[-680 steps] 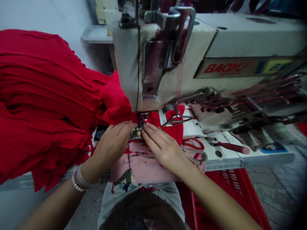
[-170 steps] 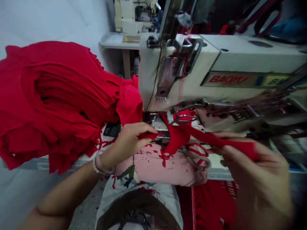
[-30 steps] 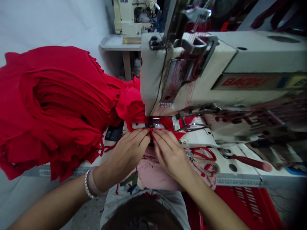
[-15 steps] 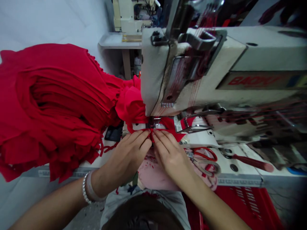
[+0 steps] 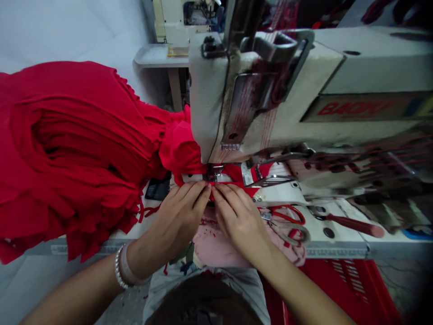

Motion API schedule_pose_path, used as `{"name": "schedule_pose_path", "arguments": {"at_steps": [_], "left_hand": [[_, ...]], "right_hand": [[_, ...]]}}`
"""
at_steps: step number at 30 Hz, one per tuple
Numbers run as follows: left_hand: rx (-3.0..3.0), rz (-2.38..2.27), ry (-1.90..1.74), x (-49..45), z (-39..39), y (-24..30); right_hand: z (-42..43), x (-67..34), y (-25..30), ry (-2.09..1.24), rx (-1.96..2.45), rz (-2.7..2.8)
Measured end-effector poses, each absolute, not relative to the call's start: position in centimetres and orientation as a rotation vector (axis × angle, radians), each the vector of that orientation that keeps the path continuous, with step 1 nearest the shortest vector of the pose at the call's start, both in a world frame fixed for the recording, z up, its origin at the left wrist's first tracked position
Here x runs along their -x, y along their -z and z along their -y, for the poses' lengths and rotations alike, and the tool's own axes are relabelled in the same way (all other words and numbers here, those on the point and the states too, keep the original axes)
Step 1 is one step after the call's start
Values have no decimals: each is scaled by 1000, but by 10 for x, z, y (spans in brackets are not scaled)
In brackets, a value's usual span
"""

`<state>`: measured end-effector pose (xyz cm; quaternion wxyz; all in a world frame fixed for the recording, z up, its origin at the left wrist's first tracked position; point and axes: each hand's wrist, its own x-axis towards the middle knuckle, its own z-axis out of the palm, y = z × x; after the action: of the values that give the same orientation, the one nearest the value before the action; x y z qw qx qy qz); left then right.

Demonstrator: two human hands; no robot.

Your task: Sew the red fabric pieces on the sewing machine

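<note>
A cream industrial sewing machine (image 5: pixel 304 99) fills the upper right. A small red fabric piece (image 5: pixel 237 174) lies under its presser foot (image 5: pixel 213 173). My left hand (image 5: pixel 176 216) and my right hand (image 5: pixel 238 216) lie side by side just in front of the foot. Their fingers are stretched flat and pressed together on the near edge of the red piece, fingertips almost touching. A bead bracelet sits on my left wrist.
A thick stack of red fabric (image 5: pixel 74 144) hangs at the left. Red-handled scissors (image 5: pixel 287 219) and a red-handled tool (image 5: pixel 352 223) lie on the machine bed to the right. A pink cloth (image 5: pixel 216 243) covers my lap. A red plastic crate (image 5: pixel 352 289) stands at the lower right.
Both hands have stayed at the presser foot with the red piece. The view has shifted slightly left and closer; the hands' pose is nearly the same.
</note>
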<state>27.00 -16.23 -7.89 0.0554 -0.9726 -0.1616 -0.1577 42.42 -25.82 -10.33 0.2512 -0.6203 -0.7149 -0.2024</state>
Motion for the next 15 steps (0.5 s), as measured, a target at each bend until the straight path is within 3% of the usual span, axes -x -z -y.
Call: {"name": "schedule_pose_path", "arguments": {"at_steps": [15], "left_hand": [[2966,451,530,-273,156,85]], "right_hand": [[244,-432,100,476,1721,1891]]}}
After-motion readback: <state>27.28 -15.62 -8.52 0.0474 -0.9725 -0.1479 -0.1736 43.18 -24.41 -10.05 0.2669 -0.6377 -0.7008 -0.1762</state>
